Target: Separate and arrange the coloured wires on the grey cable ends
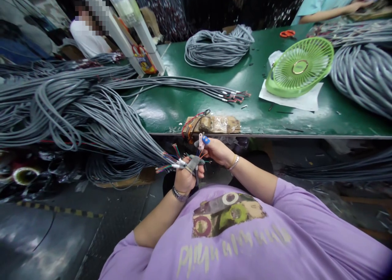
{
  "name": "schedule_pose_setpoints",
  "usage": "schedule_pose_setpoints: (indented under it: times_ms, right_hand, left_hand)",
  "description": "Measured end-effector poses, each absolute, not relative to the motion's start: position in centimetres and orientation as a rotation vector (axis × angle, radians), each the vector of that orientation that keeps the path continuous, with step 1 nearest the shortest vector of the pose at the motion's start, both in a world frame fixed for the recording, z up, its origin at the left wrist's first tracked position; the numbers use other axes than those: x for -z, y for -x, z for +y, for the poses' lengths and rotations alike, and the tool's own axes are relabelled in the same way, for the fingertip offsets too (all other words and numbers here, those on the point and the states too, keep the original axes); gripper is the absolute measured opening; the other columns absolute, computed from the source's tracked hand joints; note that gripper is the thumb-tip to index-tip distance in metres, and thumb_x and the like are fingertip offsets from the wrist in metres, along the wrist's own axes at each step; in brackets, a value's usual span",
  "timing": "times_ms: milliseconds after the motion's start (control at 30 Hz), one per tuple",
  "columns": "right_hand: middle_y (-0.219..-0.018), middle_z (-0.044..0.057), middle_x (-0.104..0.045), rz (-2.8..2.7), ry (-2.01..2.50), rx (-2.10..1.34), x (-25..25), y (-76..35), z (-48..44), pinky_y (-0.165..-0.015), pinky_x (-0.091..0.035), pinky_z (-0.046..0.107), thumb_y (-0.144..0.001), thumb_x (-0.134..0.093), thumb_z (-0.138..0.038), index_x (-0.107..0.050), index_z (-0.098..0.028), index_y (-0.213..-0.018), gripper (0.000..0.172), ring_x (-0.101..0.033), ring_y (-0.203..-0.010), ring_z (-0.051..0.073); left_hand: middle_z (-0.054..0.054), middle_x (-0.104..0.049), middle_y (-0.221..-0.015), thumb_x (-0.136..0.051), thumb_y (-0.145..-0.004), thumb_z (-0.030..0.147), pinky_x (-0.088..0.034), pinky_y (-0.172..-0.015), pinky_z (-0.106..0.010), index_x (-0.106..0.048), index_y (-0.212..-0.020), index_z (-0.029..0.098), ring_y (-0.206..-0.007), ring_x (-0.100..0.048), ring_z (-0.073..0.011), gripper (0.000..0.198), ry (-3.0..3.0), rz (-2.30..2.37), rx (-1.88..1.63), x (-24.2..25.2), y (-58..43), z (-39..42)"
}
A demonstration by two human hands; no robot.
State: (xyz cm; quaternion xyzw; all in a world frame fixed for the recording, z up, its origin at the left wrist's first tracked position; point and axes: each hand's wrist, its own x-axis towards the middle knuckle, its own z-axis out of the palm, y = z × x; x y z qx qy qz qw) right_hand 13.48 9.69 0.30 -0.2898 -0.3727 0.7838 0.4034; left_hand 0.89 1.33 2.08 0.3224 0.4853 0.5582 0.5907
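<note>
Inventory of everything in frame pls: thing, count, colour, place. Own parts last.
table: 1, green, across the middle
loose cables: many, grey, piled left
cable coils: at least 2, grey, back centre and right edge
fan: 1, green, table right
paper: 1, white, under fan
scissors: 1, orange handles, behind fan
taped block: 1, brown, front table edge
packet: 1, red-yellow, by posts
posts: 2, white, back left
co-workers: 2, white and light-blue tops, back left and right
floor strip: 1, black-yellow, lower left
small scraps: too small to count
shirt: 1, purple, bottom
left hand: 1, bare, centre, gripping cable ends
right hand: 1, bare, centre, pinching pale strip
</note>
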Motion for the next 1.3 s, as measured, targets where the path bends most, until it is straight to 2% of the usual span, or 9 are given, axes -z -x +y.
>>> schedule_pose_setpoints:
  times_ms: [133, 233, 367, 533, 700, 1100, 1300]
  right_hand:
    - [-0.055, -0.002, -0.05, -0.984, 0.824, -1.655, 0.1, -12.9, 9.3, -0.045, -0.025, 0.02, -0.07, -0.064, -0.067, -0.06, -0.015, -0.067, 0.053, -0.035, -0.048, 0.006]
    - [-0.058, -0.001, -0.053, -0.857, 0.767, -1.841, 0.3, -12.5, 9.5, -0.047, -0.03, 0.021, -0.073, -0.06, -0.069, -0.064, -0.015, -0.073, 0.054, -0.039, -0.049, 0.007]
    - [-0.063, 0.001, -0.057, -0.585, 0.654, -2.086, 0.2, -12.1, 10.0, -0.05, -0.039, 0.022, -0.075, -0.063, -0.062, -0.068, -0.013, -0.08, 0.05, -0.044, -0.052, 0.009]
    - [-0.059, 0.0, -0.058, -0.438, 0.662, -2.069, -0.4, -11.9, 10.0, -0.049, -0.037, 0.021, -0.077, -0.068, -0.052, -0.068, -0.011, -0.077, 0.041, -0.044, -0.05, 0.008]
    - [-0.058, -0.001, -0.058, -0.401, 0.662, -2.081, -0.8, -11.8, 9.8, -0.046, -0.037, 0.02, -0.08, -0.065, -0.052, -0.068, -0.011, -0.077, 0.041, -0.043, -0.048, 0.007]
    - [-0.069, 0.003, -0.06, -0.473, 0.606, -2.268, -0.8, -13.1, 9.5, -0.052, -0.041, 0.021, -0.085, -0.043, -0.068, -0.068, -0.014, -0.089, 0.06, -0.047, -0.053, 0.009]
    - [-0.069, 0.002, -0.06, -0.586, 0.643, -2.186, -0.3, -13.2, 9.7, -0.051, -0.039, 0.02, -0.086, -0.054, -0.056, -0.069, -0.014, -0.09, 0.045, -0.047, -0.057, 0.009]
  left_hand:
    - [0.003, -0.06, -0.047, -0.075, -0.064, 0.044, -0.038, -0.034, -0.016, -0.059, -0.069, 0.016, -0.033, -0.049, -0.0071, 0.033, -0.723, 1.134, -1.274, -2.1, -1.1, 2.2]
    - [0.003, -0.059, -0.046, -0.074, -0.064, 0.044, -0.037, -0.034, -0.016, -0.058, -0.069, 0.015, -0.033, -0.049, -0.0067, 0.033, -0.717, 1.145, -1.257, -1.9, -1.3, 2.4]
    - [0.003, -0.058, -0.046, -0.073, -0.066, 0.044, -0.036, -0.035, -0.015, -0.058, -0.068, 0.015, -0.034, -0.049, -0.0061, 0.033, -0.718, 1.146, -1.258, -1.5, -1.4, 2.3]
    - [0.002, -0.059, -0.047, -0.074, -0.064, 0.047, -0.035, -0.034, -0.015, -0.059, -0.067, 0.014, -0.034, -0.049, -0.0062, 0.037, -0.721, 1.195, -1.216, -1.4, -1.7, 2.2]
    - [0.002, -0.059, -0.046, -0.076, -0.061, 0.048, -0.036, -0.033, -0.015, -0.059, -0.067, 0.014, -0.033, -0.049, -0.0066, 0.039, -0.694, 1.222, -1.208, -1.6, -1.8, 2.0]
    - [0.001, -0.059, -0.047, -0.072, -0.068, 0.046, -0.036, -0.033, -0.016, -0.06, -0.066, 0.015, -0.034, -0.05, -0.0074, 0.034, -0.756, 1.181, -1.239, -1.7, -1.4, 0.9]
    - [0.002, -0.061, -0.05, -0.072, -0.068, 0.044, -0.041, -0.036, -0.017, -0.06, -0.069, 0.015, -0.036, -0.053, -0.0079, 0.031, -0.744, 1.21, -1.302, -1.8, -1.6, 0.4]
